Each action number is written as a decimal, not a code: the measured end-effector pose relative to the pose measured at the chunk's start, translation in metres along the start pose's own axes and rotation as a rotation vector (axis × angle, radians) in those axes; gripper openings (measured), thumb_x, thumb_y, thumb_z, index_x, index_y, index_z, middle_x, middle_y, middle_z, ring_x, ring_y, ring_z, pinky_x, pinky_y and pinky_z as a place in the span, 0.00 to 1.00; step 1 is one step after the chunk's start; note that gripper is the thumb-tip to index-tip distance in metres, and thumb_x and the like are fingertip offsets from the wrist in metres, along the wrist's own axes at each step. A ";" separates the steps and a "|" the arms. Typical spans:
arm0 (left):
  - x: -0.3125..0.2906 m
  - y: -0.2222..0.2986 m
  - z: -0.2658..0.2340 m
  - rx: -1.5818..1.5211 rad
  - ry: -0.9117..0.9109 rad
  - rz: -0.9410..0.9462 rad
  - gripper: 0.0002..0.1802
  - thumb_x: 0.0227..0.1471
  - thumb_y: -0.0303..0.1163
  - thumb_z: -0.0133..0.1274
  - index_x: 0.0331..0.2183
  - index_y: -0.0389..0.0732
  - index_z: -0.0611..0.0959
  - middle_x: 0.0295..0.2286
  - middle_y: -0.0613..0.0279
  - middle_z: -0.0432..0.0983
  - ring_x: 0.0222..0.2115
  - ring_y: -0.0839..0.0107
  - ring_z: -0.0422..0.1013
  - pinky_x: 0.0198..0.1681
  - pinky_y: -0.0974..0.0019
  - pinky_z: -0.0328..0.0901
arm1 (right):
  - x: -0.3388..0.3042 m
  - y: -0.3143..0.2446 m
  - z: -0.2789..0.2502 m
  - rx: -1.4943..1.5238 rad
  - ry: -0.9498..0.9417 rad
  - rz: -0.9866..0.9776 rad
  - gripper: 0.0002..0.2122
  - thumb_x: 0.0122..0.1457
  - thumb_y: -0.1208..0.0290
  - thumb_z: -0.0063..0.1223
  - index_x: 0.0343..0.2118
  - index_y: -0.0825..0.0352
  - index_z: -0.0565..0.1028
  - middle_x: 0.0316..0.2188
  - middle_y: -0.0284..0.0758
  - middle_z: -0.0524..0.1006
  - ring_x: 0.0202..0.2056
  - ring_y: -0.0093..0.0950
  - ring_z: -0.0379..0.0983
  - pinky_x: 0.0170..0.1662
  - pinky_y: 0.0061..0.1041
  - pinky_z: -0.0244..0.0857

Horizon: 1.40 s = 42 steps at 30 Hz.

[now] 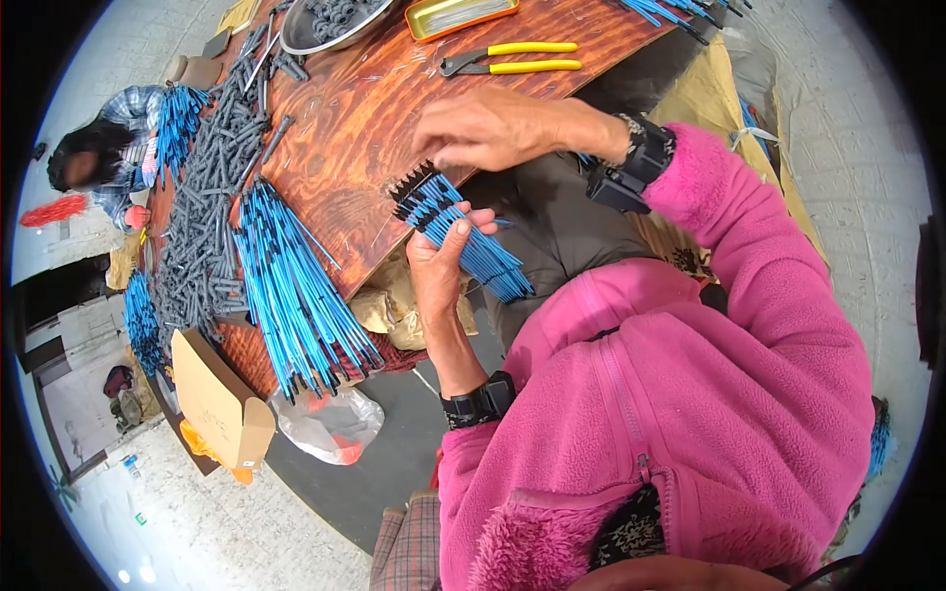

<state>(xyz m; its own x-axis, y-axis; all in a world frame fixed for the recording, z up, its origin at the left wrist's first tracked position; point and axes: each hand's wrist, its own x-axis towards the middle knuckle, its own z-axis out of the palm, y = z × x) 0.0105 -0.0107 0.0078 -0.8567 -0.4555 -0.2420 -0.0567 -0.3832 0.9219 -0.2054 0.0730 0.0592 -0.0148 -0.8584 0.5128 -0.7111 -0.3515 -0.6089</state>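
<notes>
My left hand (443, 251) is closed round a bundle of thin blue rods (498, 268) with black pointed ends, held tilted just off the table edge above my lap. The thumb lies across the rods. Just above the bundle's black ends, my right hand (493, 128) has its fingers curled together; whether something small is between them is hidden. A larger pile of blue rods (286, 286) with black tips lies to the left along the table's edge. Yellow-handled pliers (527, 57) rest on the table beyond my right hand.
The reddish wooden table (345, 118) carries a long heap of grey plastic plugs (202, 236), a metal bowl (330, 39) of similar pieces and an orange-rimmed tray (461, 18) of thin pins. A cardboard box (217, 399) and plastic bag (335, 424) are at lower left. Another person (108, 148) sits across.
</notes>
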 end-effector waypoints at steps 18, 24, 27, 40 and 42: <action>-0.018 -0.008 -0.001 -0.029 0.071 0.181 0.16 0.57 0.29 0.57 0.45 0.31 0.76 0.36 0.44 0.81 0.33 0.60 0.79 0.39 0.61 0.74 | -0.022 -0.007 0.030 0.599 0.085 0.231 0.21 0.62 0.54 0.54 0.46 0.69 0.71 0.36 0.34 0.76 0.37 0.27 0.76 0.39 0.28 0.69; -0.040 -0.019 -0.021 0.032 0.050 0.317 0.16 0.56 0.29 0.58 0.44 0.32 0.76 0.34 0.48 0.80 0.33 0.61 0.79 0.41 0.61 0.73 | -0.024 -0.035 0.068 1.044 -0.474 0.473 0.36 0.59 0.43 0.55 0.57 0.71 0.65 0.49 0.38 0.74 0.51 0.28 0.71 0.53 0.25 0.64; -0.052 -0.022 -0.032 -0.059 0.170 0.420 0.16 0.54 0.27 0.60 0.44 0.32 0.77 0.33 0.45 0.81 0.33 0.60 0.78 0.41 0.61 0.73 | -0.042 -0.042 0.102 1.146 -0.327 0.391 0.42 0.54 0.39 0.59 0.61 0.71 0.62 0.51 0.38 0.71 0.55 0.29 0.65 0.57 0.27 0.59; -0.074 -0.021 -0.025 -0.371 -0.045 0.327 0.15 0.55 0.31 0.60 0.43 0.39 0.76 0.36 0.45 0.81 0.35 0.55 0.78 0.46 0.51 0.71 | -0.093 -0.060 0.139 1.040 -0.425 0.488 0.39 0.48 0.39 0.65 0.54 0.67 0.69 0.45 0.33 0.72 0.50 0.28 0.66 0.54 0.29 0.60; -0.077 -0.018 -0.030 -0.287 -0.044 0.236 0.16 0.56 0.32 0.60 0.45 0.42 0.76 0.39 0.48 0.80 0.37 0.56 0.77 0.49 0.47 0.68 | -0.096 -0.061 0.151 1.062 -0.408 0.579 0.37 0.47 0.40 0.67 0.50 0.67 0.70 0.42 0.33 0.73 0.47 0.28 0.67 0.49 0.29 0.63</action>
<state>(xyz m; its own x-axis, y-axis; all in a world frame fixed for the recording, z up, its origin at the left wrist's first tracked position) 0.0931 0.0078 0.0008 -0.8505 -0.5258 -0.0140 0.2856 -0.4841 0.8271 -0.0540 0.1206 -0.0441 0.2171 -0.9714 -0.0959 0.2392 0.1482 -0.9596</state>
